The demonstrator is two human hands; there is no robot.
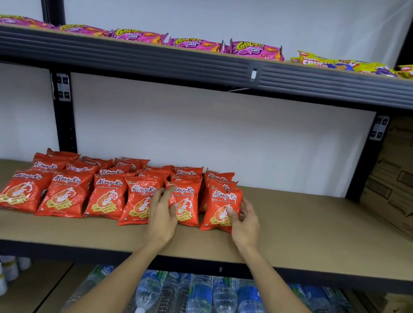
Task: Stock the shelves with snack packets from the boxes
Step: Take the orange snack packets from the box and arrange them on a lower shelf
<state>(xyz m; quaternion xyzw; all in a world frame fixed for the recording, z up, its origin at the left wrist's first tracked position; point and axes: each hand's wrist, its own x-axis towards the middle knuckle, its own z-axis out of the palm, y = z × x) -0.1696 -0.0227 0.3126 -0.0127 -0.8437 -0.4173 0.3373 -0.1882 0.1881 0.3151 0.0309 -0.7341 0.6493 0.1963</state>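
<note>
Head view.

Middle shelf (307, 233): brown board in a black metal frame, white wall behind.

Red prawn-cracker packets (107, 194): stocked on the left and centre of the board, standing in rows and leaning back. Six are counted in the front row, set back from the front edge. At least two further rows are packed behind, reaching toward the back edge. The exact total cannot be told.

Left hand (163, 209): reached in over the front edge. The fifth front packet (189, 198), counted from the left, is pinched at its left side, the thumb laid on its face and the fingers curled over the gap beside the fourth packet.

Right hand (245, 221): the sixth front packet (221, 198), at the right end of the row, is gripped by its right edge. The thumb is pressed on its face and the fingers are wrapped round behind. A narrow gap is seen between the fifth and sixth packets.

Upper shelf (159, 59): pink snack packets (141, 36) are lined along the front edge from the left corner to past the centre. Yellow snack packets (350, 64) are laid toward the right corner.

Lower level: plastic water bottles (200, 303) are lying with caps toward the front. Small white containers (5, 270) are stood at the left.

Right of the frame: cardboard boxes (406, 182) are stacked.
</note>
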